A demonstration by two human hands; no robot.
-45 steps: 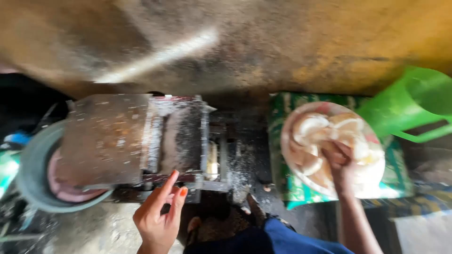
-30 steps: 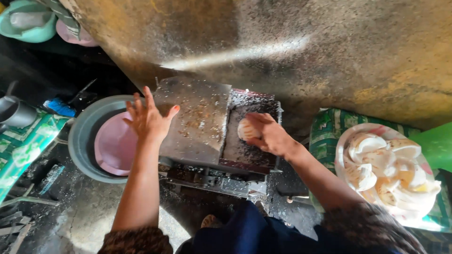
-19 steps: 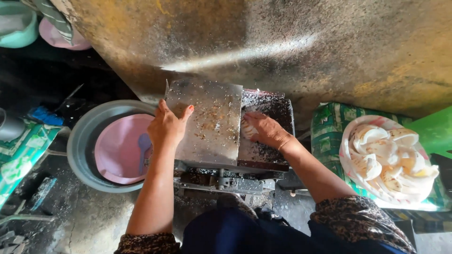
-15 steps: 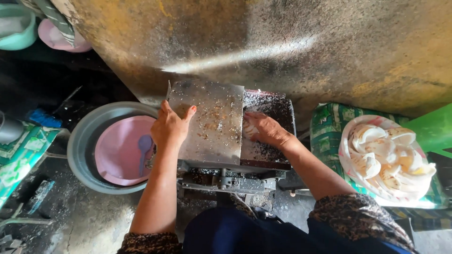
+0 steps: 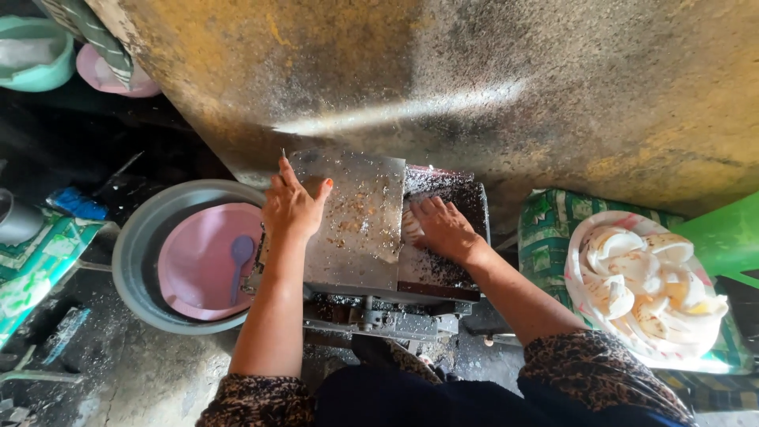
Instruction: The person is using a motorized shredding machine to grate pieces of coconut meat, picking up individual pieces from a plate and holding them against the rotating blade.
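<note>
Right grip (image 5: 443,229) clenched on white coconut piece (image 5: 411,227), under its fingers, beside metal cover (image 5: 360,229).

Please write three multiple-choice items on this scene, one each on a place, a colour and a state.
1. Where does the left hand rest?
A. on the metal cover of the grating machine
B. in the grey basin
C. on the plate of coconut pieces

2. What colour is the bowl inside the grey basin?
A. green
B. pink
C. white

3. How is the right hand placed?
A. hanging free in the air
B. gripping a spoon
C. pressing a white coconut piece against the machine's dark opening

Answers: 1 A, its fingers spread flat on the speckled metal; 2 B, the bowl is pink, with a spoon lying in it; 3 C, the palm lies over the white piece.
</note>
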